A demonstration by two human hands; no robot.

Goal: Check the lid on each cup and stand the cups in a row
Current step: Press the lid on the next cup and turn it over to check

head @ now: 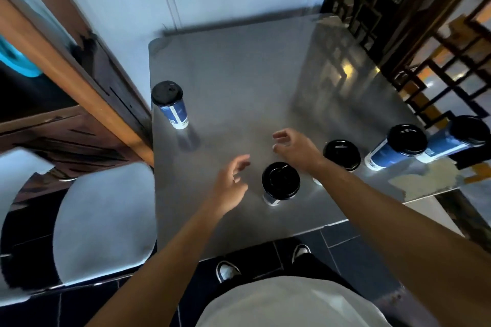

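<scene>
Cups stand upright along your bench (pixel 239 82), one cup (pixel 280 182) between both hands; your left hand (pixel 231 183) and right hand (pixel 295 147) hover spread, holding nothing, seemingly poised to check its lid

Single head-worn wide-angle view, looking steeply down and forward over the near edge of the grey tabletop (pixel 239 87). Close above the tabletop, forearms reaching in from the bottom edge. Wall beyond its far edge, lattice screen (pixel 425 21) right of it, chair (pixel 101 220) left of it.
</scene>
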